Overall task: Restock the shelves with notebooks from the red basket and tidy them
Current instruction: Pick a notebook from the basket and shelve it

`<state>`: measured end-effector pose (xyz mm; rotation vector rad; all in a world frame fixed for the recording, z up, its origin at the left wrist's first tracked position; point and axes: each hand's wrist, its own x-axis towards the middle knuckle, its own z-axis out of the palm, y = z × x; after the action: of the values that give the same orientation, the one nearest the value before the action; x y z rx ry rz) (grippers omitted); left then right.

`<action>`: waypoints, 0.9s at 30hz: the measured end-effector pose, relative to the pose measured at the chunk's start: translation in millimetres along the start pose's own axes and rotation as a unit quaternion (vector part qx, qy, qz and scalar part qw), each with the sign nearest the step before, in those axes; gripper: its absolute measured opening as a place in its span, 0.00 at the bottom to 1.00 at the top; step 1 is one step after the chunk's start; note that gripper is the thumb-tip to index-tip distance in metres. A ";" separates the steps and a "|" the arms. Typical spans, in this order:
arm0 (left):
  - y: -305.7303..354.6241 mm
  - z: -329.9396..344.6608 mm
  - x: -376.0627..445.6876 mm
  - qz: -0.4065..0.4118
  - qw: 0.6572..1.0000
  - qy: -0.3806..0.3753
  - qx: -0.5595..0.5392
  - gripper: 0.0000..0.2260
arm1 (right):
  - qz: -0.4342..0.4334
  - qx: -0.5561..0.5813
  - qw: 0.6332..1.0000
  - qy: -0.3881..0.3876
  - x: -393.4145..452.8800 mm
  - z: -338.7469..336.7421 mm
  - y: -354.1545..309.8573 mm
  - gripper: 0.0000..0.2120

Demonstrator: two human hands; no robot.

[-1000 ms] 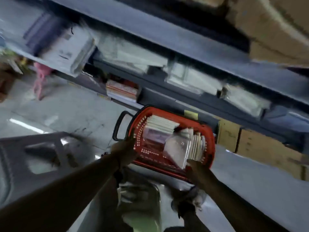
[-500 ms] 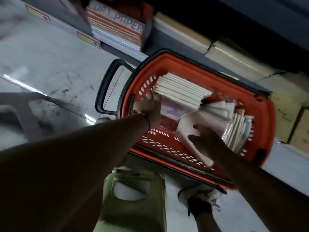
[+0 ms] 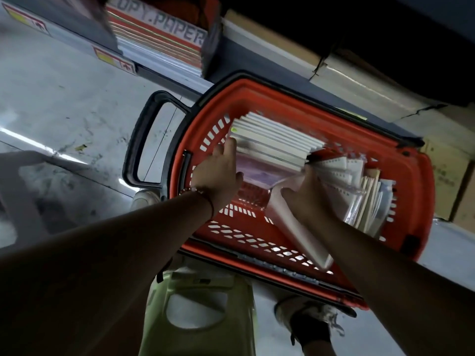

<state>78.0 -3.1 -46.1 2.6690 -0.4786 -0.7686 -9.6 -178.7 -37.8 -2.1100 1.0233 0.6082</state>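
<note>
Reaching into the red basket (image 3: 303, 98), both hands work the stock. Left hand (image 3: 221, 176): fingers laid against the end of a stack of white-edged notebooks (image 3: 275, 140), thumb under a purple-covered notebook (image 3: 259, 173); whether it grips or only touches cannot be told. Right hand (image 3: 305, 199): curled round a pale slim notebook (image 3: 295, 232) that leans on the near wall, fingertips at a fan of loose-leaf pads (image 3: 347, 173). Upright notebooks (image 3: 370, 201) fill the right end. Basket stands on the floor (image 3: 64, 104) against the bottom shelf, beside reams marked COPY PAPER (image 3: 159, 42) and cardboard boxes (image 3: 442, 176). Green stool (image 3: 200, 312) below.

Handling, by estimate: single notebooks light, slightly flexible; glossy covers likely slippery. Full stack heavier; best pinched across the spines, supported underneath.
</note>
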 end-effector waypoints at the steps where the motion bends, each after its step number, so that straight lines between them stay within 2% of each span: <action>1: 1.1 0.9 2.0 -0.013 1.000 -0.003 -0.008 0.26 | 0.004 0.012 1.000 0.010 4.7 1.1 -1.4 0.28; 5: 3.0 6.5 4.3 -0.025 1.000 0.014 -0.002 0.24 | 0.042 0.071 0.996 0.031 18.0 5.3 -2.3 0.19; 8: 2.2 5.4 9.4 -0.022 1.000 0.022 0.000 0.21 | 0.080 0.132 0.987 0.037 24.2 9.9 0.0 0.19; 10: 4.4 1.1 9.2 -0.011 0.999 0.022 -0.040 0.18 | 0.092 0.171 0.980 0.033 27.1 12.2 2.5 0.19; 12: 1.9 10.0 5.8 -0.018 0.998 -0.006 -0.052 0.19 | 0.090 0.191 0.977 0.020 29.1 15.5 8.6 0.19; 14: -19.7 35.3 1.2 -0.094 0.994 -0.007 -0.056 0.19 | 0.088 0.198 0.976 0.007 25.9 19.3 15.2 0.20; 16: -33.6 32.2 1.4 -0.215 0.968 -0.124 -0.032 0.12 | 0.088 0.198 0.976 0.002 16.2 19.1 16.5 0.20; 17: -27.6 32.0 -3.4 -0.180 0.975 -0.124 -0.038 0.12 | 0.087 0.195 0.977 -0.004 12.1 18.7 17.8 0.18; 18: -19.5 37.6 5.1 -0.137 0.989 -0.056 0.015 0.11 | 0.089 0.191 0.978 -0.010 8.5 18.5 20.0 0.17; 19: -7.2 34.1 3.2 -0.067 0.991 -0.106 0.034 0.11 | 0.088 0.191 0.977 -0.016 3.3 16.9 19.4 0.18; 20: -0.8 24.9 -5.4 -0.032 0.989 -0.140 0.031 0.11 | 0.085 0.192 0.977 -0.022 -0.5 15.5 20.8 0.20; 23: 3.8 11.7 -30.3 -0.037 0.994 -0.097 -0.040 0.11 | 0.054 0.167 0.984 -0.025 -13.0 5.6 22.1 0.25; 27: 11.6 -19.7 -55.6 -0.030 0.982 -0.120 -0.141 0.11 | 0.038 0.154 0.986 -0.059 -37.8 -24.3 14.3 0.18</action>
<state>41.9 13.0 -0.7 2.3495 -0.3193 -1.0959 -40.5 -185.3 -2.7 -1.7520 1.0600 0.5643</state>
